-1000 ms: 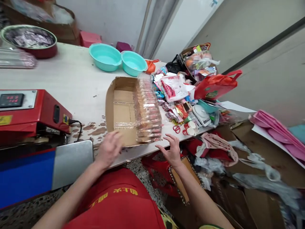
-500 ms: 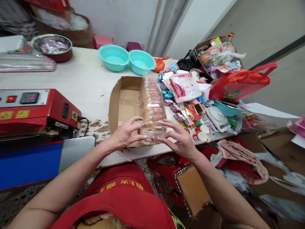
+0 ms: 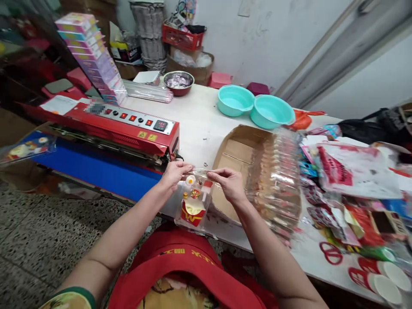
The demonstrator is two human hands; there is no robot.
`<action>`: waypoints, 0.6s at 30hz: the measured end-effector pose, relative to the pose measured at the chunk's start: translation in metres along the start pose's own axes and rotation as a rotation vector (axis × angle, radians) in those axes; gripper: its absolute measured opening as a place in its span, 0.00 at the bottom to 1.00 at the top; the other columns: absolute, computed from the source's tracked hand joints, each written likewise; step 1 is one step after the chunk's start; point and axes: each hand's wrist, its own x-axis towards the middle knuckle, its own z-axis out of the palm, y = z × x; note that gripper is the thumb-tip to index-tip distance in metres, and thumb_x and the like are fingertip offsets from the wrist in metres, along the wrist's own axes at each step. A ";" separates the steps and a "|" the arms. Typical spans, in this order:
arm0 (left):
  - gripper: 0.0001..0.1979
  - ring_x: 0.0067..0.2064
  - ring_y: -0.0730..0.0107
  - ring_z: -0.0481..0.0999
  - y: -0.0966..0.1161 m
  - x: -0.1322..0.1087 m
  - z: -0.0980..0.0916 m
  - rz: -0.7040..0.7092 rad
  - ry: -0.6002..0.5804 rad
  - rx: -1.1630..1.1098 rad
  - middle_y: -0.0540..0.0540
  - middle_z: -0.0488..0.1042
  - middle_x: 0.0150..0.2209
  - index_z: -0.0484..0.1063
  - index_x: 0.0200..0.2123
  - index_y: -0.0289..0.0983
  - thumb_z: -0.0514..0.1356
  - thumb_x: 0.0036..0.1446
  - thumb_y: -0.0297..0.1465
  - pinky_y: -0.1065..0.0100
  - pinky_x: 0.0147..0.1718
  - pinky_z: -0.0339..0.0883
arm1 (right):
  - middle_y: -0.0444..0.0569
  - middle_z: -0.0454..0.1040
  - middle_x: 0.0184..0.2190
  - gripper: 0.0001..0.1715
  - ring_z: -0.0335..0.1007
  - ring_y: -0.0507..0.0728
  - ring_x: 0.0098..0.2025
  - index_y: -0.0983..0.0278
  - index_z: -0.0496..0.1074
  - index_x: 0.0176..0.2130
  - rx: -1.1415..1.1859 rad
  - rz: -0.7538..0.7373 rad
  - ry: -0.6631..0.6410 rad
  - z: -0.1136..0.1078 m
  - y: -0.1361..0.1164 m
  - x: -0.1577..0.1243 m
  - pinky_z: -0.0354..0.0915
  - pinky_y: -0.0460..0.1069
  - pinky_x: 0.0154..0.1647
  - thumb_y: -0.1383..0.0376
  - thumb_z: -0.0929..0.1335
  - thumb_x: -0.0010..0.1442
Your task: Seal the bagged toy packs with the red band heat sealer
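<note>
A clear plastic bag (image 3: 193, 204) hangs upright between my hands. Inside show a red toy fries box with a yellow mark, a fried-egg piece and other small toy food. My left hand (image 3: 175, 175) pinches one top corner of the bag. The other top corner is pinched by my right hand (image 3: 229, 182). To the right, a row of filled clear bags (image 3: 278, 178) stands packed in a cardboard box (image 3: 225, 150). On my left is a red sealing machine (image 3: 128, 124) with a blue conveyor belt (image 3: 106, 167) along its front.
Another filled bag (image 3: 28, 148) lies at the belt's far left end. Two turquoise basins (image 3: 236, 101) stand at the back, near a bowl of small packets (image 3: 178, 83). Stacked boxes (image 3: 93, 56) rise behind the machine. Mixed packages and paper cups (image 3: 384, 287) cover the right side.
My hands have left the row of bags in the box and moved left with one filled bag held by its top. The view has turned left, bringing the sealing machine into fuller sight.
</note>
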 end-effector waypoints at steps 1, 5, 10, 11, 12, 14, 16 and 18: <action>0.16 0.22 0.71 0.72 -0.007 0.004 -0.010 0.019 0.064 -0.015 0.45 0.76 0.23 0.73 0.22 0.32 0.72 0.32 0.36 0.73 0.21 0.63 | 0.49 0.79 0.25 0.19 0.73 0.55 0.26 0.65 0.78 0.25 0.024 0.039 -0.024 0.013 0.009 0.003 0.70 0.50 0.31 0.56 0.80 0.36; 0.15 0.18 0.75 0.69 -0.028 0.023 -0.049 0.016 0.209 -0.064 0.49 0.72 0.17 0.70 0.20 0.32 0.71 0.37 0.35 0.74 0.19 0.61 | 0.47 0.77 0.22 0.24 0.72 0.54 0.24 0.66 0.74 0.25 0.121 0.187 -0.089 0.062 0.040 0.019 0.70 0.50 0.28 0.56 0.81 0.30; 0.17 0.21 0.69 0.74 -0.030 0.039 -0.095 -0.106 0.210 -0.129 0.43 0.77 0.24 0.72 0.27 0.31 0.73 0.37 0.34 0.72 0.20 0.66 | 0.46 0.76 0.20 0.25 0.70 0.53 0.22 0.66 0.73 0.27 0.101 0.187 -0.073 0.103 0.068 0.044 0.68 0.49 0.25 0.56 0.79 0.31; 0.18 0.22 0.68 0.75 -0.029 0.039 -0.103 -0.124 0.201 -0.139 0.42 0.78 0.25 0.72 0.29 0.31 0.73 0.35 0.32 0.71 0.21 0.67 | 0.45 0.75 0.20 0.24 0.70 0.53 0.21 0.66 0.73 0.27 0.099 0.187 -0.060 0.110 0.072 0.050 0.68 0.48 0.25 0.56 0.79 0.31; 0.20 0.24 0.66 0.76 -0.029 0.040 -0.110 -0.136 0.197 -0.149 0.41 0.78 0.27 0.72 0.31 0.32 0.74 0.34 0.30 0.70 0.22 0.68 | 0.45 0.74 0.19 0.24 0.69 0.53 0.21 0.66 0.72 0.26 0.105 0.190 -0.042 0.116 0.076 0.055 0.67 0.48 0.24 0.56 0.79 0.31; 0.21 0.25 0.65 0.77 -0.029 0.042 -0.124 -0.139 0.214 -0.165 0.41 0.79 0.28 0.72 0.32 0.32 0.74 0.31 0.26 0.69 0.24 0.70 | 0.43 0.73 0.18 0.24 0.67 0.52 0.20 0.65 0.70 0.25 0.128 0.199 -0.011 0.131 0.084 0.065 0.65 0.47 0.22 0.57 0.79 0.30; 0.21 0.25 0.64 0.78 -0.028 0.045 -0.136 -0.118 0.266 -0.174 0.41 0.78 0.28 0.71 0.32 0.32 0.73 0.31 0.23 0.68 0.26 0.71 | 0.42 0.71 0.17 0.25 0.65 0.51 0.19 0.64 0.68 0.24 0.151 0.205 0.011 0.147 0.091 0.073 0.64 0.47 0.21 0.56 0.79 0.30; 0.18 0.24 0.64 0.77 -0.024 0.049 -0.148 -0.086 0.333 -0.166 0.42 0.78 0.27 0.71 0.30 0.31 0.72 0.33 0.22 0.67 0.26 0.70 | 0.42 0.71 0.18 0.26 0.66 0.52 0.21 0.64 0.67 0.25 0.174 0.209 0.027 0.163 0.095 0.076 0.65 0.47 0.22 0.53 0.78 0.33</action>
